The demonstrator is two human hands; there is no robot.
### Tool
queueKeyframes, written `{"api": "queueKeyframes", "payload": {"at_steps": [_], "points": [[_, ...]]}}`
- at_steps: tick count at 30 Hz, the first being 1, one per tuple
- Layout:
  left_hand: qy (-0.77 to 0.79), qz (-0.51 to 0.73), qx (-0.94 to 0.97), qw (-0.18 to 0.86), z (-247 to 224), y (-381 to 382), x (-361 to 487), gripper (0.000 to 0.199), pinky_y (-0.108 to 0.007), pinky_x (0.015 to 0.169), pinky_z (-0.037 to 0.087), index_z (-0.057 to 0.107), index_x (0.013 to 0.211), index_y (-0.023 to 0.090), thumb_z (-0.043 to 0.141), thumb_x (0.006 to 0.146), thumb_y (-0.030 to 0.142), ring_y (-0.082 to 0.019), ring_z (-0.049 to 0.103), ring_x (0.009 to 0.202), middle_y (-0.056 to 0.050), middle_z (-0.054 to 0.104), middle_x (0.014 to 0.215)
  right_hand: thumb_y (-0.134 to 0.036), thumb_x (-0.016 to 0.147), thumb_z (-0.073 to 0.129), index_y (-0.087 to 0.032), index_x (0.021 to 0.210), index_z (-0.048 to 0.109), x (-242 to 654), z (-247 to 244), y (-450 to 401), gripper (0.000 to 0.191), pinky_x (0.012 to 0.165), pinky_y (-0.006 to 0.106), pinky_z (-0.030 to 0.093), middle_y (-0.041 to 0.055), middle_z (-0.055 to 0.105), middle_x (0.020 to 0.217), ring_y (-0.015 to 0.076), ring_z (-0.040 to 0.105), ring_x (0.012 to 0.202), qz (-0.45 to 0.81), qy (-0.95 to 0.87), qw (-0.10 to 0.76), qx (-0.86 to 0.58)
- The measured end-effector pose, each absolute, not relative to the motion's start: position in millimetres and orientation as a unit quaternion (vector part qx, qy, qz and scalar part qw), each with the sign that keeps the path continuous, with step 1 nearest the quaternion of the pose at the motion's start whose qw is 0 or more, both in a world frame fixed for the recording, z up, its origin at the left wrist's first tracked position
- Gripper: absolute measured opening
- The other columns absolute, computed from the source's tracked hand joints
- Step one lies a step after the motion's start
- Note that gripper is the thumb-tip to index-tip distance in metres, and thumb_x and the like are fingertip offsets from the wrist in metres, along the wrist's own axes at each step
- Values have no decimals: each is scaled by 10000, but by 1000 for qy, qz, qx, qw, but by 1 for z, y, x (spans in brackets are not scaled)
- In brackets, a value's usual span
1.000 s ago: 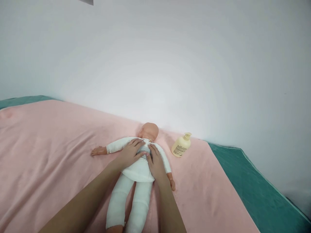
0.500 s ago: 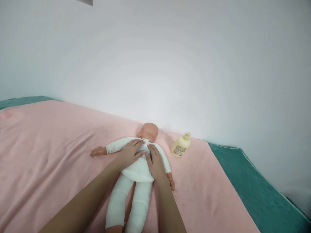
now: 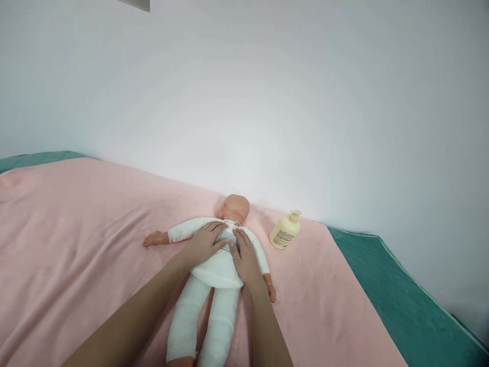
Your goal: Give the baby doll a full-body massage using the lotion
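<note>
A baby doll [image 3: 219,270] in white clothing lies stretched out, its head toward the wall and its arms spread to the sides. My left hand [image 3: 204,244] rests flat on the left side of its upper torso, fingers extended. On the right side of the torso lies my right hand [image 3: 244,255], also flat with fingers stretched. The two thumbs come close together over a grey patch [image 3: 227,236] on the clothing. Neither hand grasps anything. The doll's feet are cut off by the lower frame edge.
A pale yellow pump bottle [image 3: 284,232] stands to the right of the doll. Beneath both is a creased pink sheet [image 3: 95,229], with a green cover [image 3: 405,290] showing at the right. A white wall [image 3: 244,102] rises right behind.
The view has shifted very slightly. Both hands keep their places on the doll's torso, and the doll and bottle stay where they were.
</note>
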State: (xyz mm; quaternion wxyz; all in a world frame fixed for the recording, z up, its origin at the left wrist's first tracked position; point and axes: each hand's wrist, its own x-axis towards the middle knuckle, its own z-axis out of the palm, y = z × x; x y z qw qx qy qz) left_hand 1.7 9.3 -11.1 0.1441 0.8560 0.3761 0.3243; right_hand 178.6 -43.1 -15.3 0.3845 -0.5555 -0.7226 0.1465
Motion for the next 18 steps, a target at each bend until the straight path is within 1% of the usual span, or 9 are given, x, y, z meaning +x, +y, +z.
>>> {"api": "queueKeyframes", "payload": {"at_steps": [4, 8, 10, 12, 13, 15, 16, 18], "points": [[372, 330, 856, 144, -9, 9, 1, 450, -431, 1046, 369, 502, 1288, 180, 442, 931, 446, -257, 477, 1225, -105, 546, 1313, -400, 951, 402, -180, 1338, 488, 179, -15, -44, 454, 1145, 445, 284, 101, 456, 1411, 225, 361, 1345, 158, -714, 400, -553], [369, 368, 840, 153, -5, 9, 1, 396, -421, 1020, 393, 524, 1252, 199, 452, 927, 412, -248, 507, 1183, -93, 578, 1265, -394, 946, 420, -199, 1302, 512, 179, -15, -46, 416, 1141, 443, 292, 88, 469, 1401, 224, 377, 1335, 160, -705, 430, -541], [371, 385, 831, 155, 0, 9, 1, 357, -414, 1012, 396, 551, 1216, 202, 443, 927, 383, -241, 520, 1161, -85, 598, 1233, -390, 946, 418, -198, 1292, 514, 179, -14, -47, 407, 1140, 449, 290, 90, 471, 1398, 227, 379, 1333, 159, -697, 440, -543], [381, 391, 822, 160, 5, 9, -1, 316, -404, 990, 404, 601, 1137, 202, 427, 926, 359, -239, 541, 1121, -76, 629, 1175, -380, 947, 408, -189, 1281, 517, 179, -13, -50, 400, 1136, 449, 294, 100, 479, 1384, 228, 382, 1328, 154, -687, 452, -548], [397, 391, 813, 166, 8, 8, -2, 303, -396, 960, 416, 628, 1071, 198, 414, 926, 355, -238, 561, 1080, -74, 649, 1127, -374, 947, 402, -183, 1277, 518, 179, -12, -51, 398, 1132, 446, 299, 106, 485, 1373, 227, 386, 1324, 149, -682, 460, -549], [454, 382, 783, 186, 15, 8, -6, 325, -363, 853, 448, 652, 913, 188, 382, 925, 368, -229, 606, 941, -69, 684, 983, -371, 948, 390, -179, 1283, 507, 179, -9, -54, 404, 1122, 440, 311, 114, 483, 1361, 225, 395, 1310, 136, -671, 477, -551], [489, 369, 765, 196, 18, 8, -9, 354, -341, 783, 453, 643, 837, 187, 360, 926, 380, -220, 618, 857, -62, 688, 896, -376, 947, 387, -180, 1293, 494, 179, -7, -55, 412, 1117, 442, 316, 117, 475, 1363, 226, 398, 1303, 128, -661, 487, -556], [548, 335, 737, 210, 23, 9, -17, 403, -301, 651, 426, 603, 738, 189, 317, 926, 400, -199, 614, 712, -44, 668, 747, -392, 943, 386, -181, 1318, 464, 178, -2, -58, 437, 1110, 456, 317, 122, 451, 1376, 233, 395, 1300, 111, -633, 505, -577]]}}
